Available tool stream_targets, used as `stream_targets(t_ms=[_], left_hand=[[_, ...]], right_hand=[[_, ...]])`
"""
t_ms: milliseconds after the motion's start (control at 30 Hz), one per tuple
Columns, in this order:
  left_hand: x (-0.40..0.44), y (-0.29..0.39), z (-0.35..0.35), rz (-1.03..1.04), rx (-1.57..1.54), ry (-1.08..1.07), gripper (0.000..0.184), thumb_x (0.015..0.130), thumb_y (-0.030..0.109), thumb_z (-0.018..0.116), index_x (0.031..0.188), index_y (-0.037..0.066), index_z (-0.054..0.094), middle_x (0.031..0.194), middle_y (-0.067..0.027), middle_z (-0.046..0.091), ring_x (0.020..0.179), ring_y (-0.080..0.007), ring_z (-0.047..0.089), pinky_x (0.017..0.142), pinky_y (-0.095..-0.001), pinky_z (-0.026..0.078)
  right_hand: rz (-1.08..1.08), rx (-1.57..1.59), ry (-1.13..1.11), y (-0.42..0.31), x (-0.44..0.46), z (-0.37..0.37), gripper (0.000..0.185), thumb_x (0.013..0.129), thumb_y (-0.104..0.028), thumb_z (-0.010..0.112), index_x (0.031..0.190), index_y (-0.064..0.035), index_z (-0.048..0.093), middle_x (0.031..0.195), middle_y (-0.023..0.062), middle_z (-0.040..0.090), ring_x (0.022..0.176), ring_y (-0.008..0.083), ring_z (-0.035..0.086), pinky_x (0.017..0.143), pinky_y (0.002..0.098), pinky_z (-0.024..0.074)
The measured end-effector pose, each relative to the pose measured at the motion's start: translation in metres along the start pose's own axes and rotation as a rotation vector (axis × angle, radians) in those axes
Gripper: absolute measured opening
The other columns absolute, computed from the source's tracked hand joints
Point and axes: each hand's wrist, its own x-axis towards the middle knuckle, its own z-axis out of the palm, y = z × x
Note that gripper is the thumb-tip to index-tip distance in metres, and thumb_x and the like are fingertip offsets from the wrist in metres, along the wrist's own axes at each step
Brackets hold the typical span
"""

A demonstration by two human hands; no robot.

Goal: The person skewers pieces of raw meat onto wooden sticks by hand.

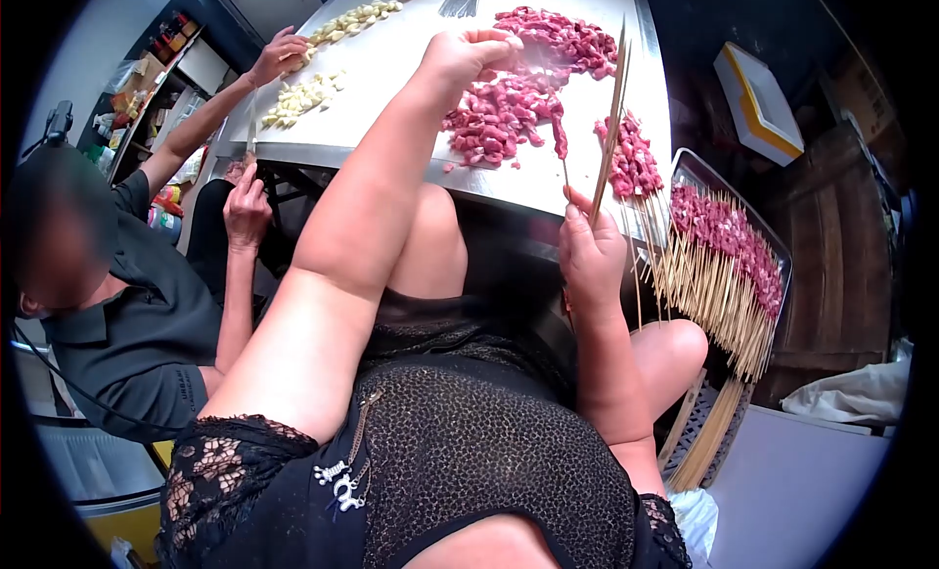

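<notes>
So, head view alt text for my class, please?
A person's right hand holds bare sticks and a meat skewer; the left hand is over raw meat on a table. Loaded skewers line a tray; a co-worker is alongside.

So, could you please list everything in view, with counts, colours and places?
table: one, white, top centre
meat pieces: many, red, heaped on table
pale cloves: many, cream, table's left
loaded skewers: several, red on tan, table's right edge
tray: one, silvery, right of table, holding skewers
spare sticks: bundle, tan, lower right
box: one, white and yellow, upper right
shelf goods: several, mixed colours, far left
co-worker: one, dark shirt, left, holding knife
raised sticks: several, tan, in right hand
left hand: one, bare, by meat pieces
right hand: one, bare, gripping sticks
</notes>
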Motion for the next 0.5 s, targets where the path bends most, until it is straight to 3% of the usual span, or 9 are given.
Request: stream_targets(t_ms=[33,100,200,367,500], left_hand=[[-0.003,-0.002,-0.001,0.002,0.0,0.002,0.015,0.081,0.015,0.066,0.09,0.004,0.066,0.083,-0.0045,0.067,0.069,-0.0111,0.062,0.063,-0.0222,0.047],[-0.01,-0.007,-0.002,-0.147,-0.391,-0.02,0.019,0.088,0.005,0.056,0.105,-0.002,0.055,0.092,-0.012,0.063,0.083,-0.0164,0.063,0.074,-0.0249,0.054],[-0.026,-0.016,0.004,-0.169,-0.605,-0.08,0.018,0.09,0.006,0.053,0.106,-0.001,0.053,0.092,-0.0127,0.062,0.085,-0.0176,0.062,0.076,-0.0271,0.054],[-0.044,-0.01,0.016,-0.181,-0.59,-0.048,0.022,0.095,0.013,0.043,0.109,-0.002,0.05,0.107,-0.0214,0.059,0.101,-0.0303,0.06,0.086,-0.0369,0.052],[-0.045,-0.012,0.016,-0.188,-0.62,-0.036,0.022,0.095,0.014,0.044,0.108,-0.002,0.05,0.104,-0.0205,0.06,0.099,-0.0304,0.061,0.086,-0.0377,0.052]], right_hand=[[0.02,-0.019,-0.006,0.0,0.0,0.0,0.023,0.091,-0.008,0.052,0.113,-0.0012,0.057,0.062,-0.0068,0.045,0.049,0.0001,0.036,0.043,0.0146,0.0291],[0.036,-0.036,-0.014,0.001,-0.001,0.0,0.024,0.091,-0.008,0.052,0.113,-0.001,0.058,0.062,-0.0069,0.044,0.049,0.0001,0.036,0.043,0.0148,0.0291],[0.026,-0.093,-0.044,0.006,-0.002,-0.001,0.024,0.091,-0.008,0.052,0.113,-0.0011,0.058,0.062,-0.0077,0.044,0.05,-0.0001,0.036,0.044,0.0148,0.0292],[0.023,-0.24,0.02,0.009,-0.008,-0.001,0.023,0.09,-0.007,0.053,0.111,-0.0016,0.06,0.066,-0.0089,0.046,0.053,-0.0009,0.037,0.047,0.0147,0.0303],[0.0,-0.326,0.036,0.008,-0.013,-0.002,0.022,0.09,-0.006,0.053,0.111,-0.0014,0.061,0.067,-0.0087,0.047,0.055,-0.001,0.038,0.048,0.0144,0.0309]])
